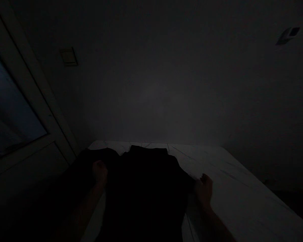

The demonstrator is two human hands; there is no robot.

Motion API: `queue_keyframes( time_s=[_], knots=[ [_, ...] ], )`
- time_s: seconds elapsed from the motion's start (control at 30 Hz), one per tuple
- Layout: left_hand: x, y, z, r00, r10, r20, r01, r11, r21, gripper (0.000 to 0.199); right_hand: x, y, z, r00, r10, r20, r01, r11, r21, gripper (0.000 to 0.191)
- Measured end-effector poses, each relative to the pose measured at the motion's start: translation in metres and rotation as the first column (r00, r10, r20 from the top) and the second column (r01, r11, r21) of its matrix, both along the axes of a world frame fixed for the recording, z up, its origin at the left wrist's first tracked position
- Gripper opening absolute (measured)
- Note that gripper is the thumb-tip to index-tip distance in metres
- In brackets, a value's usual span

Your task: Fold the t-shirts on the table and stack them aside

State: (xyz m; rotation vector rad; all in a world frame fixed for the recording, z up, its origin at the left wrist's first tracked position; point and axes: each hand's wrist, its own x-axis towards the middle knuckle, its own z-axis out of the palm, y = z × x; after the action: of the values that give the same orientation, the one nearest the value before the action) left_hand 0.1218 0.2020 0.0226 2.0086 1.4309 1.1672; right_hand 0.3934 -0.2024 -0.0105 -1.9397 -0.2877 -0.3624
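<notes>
A black garment (146,188) lies spread flat on a white marble-patterned table (237,188), its top edge toward the far side. The room is very dim, so its folds and outline are hard to make out. My left hand (100,173) is curled into a loose fist on the garment's left part and seems to grip the cloth. My right hand (204,190) rests at the garment's right edge, fingers touching the cloth. The dark hides whether those fingers pinch it.
A glazed door or window in a pale frame (17,107) stands at the left, beyond the table's left side. A small wall plate (68,56) and a dark fitting (288,35) sit on the wall behind. The table's right edge drops away toward the lower right.
</notes>
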Motion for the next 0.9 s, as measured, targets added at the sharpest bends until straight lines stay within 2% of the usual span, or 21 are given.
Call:
queue_keyframes(
  time_s=[0.03,0.07,0.1,0.13,0.17,0.2,0.23,0.3,0.33,0.4,0.47,0.5,0.63,0.7,0.8,0.9],
  knots=[
    [0.003,-0.003,0.001,1.0,-0.026,0.001,0.026,0.998,0.059,0.035,-0.003,0.003,0.004,0.995,-0.022,0.093,0.022,1.0,0.0,0.064],
    [0.009,-0.01,0.001,0.994,-0.102,-0.03,0.105,0.985,0.135,0.037,-0.009,0.011,0.009,0.982,0.007,0.189,-0.001,1.0,-0.03,0.062],
    [0.02,-0.019,0.0,0.972,-0.211,-0.105,0.229,0.951,0.209,0.039,-0.016,0.023,0.016,0.957,0.096,0.272,-0.07,0.992,-0.103,0.059],
    [0.032,-0.031,-0.003,0.921,-0.321,-0.22,0.372,0.891,0.259,0.042,-0.024,0.038,0.022,0.915,0.244,0.321,-0.178,0.959,-0.222,0.057],
    [0.044,-0.043,-0.007,0.843,-0.403,-0.357,0.506,0.82,0.268,0.045,-0.03,0.053,0.026,0.867,0.387,0.315,-0.267,0.894,-0.361,0.057],
    [0.055,-0.055,-0.012,0.754,-0.442,-0.486,0.6,0.765,0.235,0.048,-0.036,0.066,0.028,0.83,0.495,0.257,-0.327,0.805,-0.494,0.057],
    [0.064,-0.064,-0.017,0.673,-0.449,-0.588,0.647,0.743,0.173,0.05,-0.04,0.077,0.027,0.813,0.559,0.166,-0.364,0.709,-0.605,0.059],
    [0.073,-0.077,-0.027,0.547,-0.438,-0.713,0.656,0.753,0.04,0.054,-0.043,0.088,0.02,0.813,0.582,-0.023,-0.403,0.533,-0.744,0.067],
    [0.075,-0.079,-0.031,0.504,-0.44,-0.743,0.647,0.763,-0.013,0.055,-0.042,0.089,0.015,0.817,0.57,-0.09,-0.413,0.47,-0.78,0.069],
    [0.075,-0.075,-0.032,0.455,-0.467,-0.758,0.64,0.763,-0.087,0.058,-0.039,0.086,0.009,0.821,0.551,-0.151,-0.42,0.402,-0.814,0.071],
    [0.077,-0.063,-0.028,0.454,-0.502,-0.736,0.648,0.753,-0.114,0.055,-0.03,0.085,0.012,0.82,0.547,-0.167,-0.428,0.391,-0.815,0.067],
    [0.079,-0.055,-0.024,0.464,-0.514,-0.721,0.65,0.751,-0.117,0.052,-0.024,0.087,0.018,0.821,0.544,-0.172,-0.437,0.405,-0.803,0.062],
    [0.097,-0.017,-0.004,0.541,-0.478,-0.692,0.617,0.784,-0.059,0.047,0.014,0.109,0.046,0.864,0.494,-0.099,-0.394,0.54,-0.744,0.046],
    [0.104,-0.001,0.001,0.566,-0.452,-0.689,0.59,0.806,-0.044,0.049,0.034,0.12,0.052,0.892,0.449,-0.058,-0.34,0.58,-0.74,0.045],
    [0.107,0.012,0.002,0.56,-0.454,-0.693,0.569,0.819,-0.076,0.045,0.05,0.127,0.045,0.917,0.396,-0.049,-0.296,0.595,-0.747,0.04],
    [0.108,0.014,0.0,0.558,-0.455,-0.694,0.553,0.828,-0.097,0.036,0.051,0.124,0.03,0.92,0.391,-0.035,-0.286,0.607,-0.742,0.031]
  ],
)
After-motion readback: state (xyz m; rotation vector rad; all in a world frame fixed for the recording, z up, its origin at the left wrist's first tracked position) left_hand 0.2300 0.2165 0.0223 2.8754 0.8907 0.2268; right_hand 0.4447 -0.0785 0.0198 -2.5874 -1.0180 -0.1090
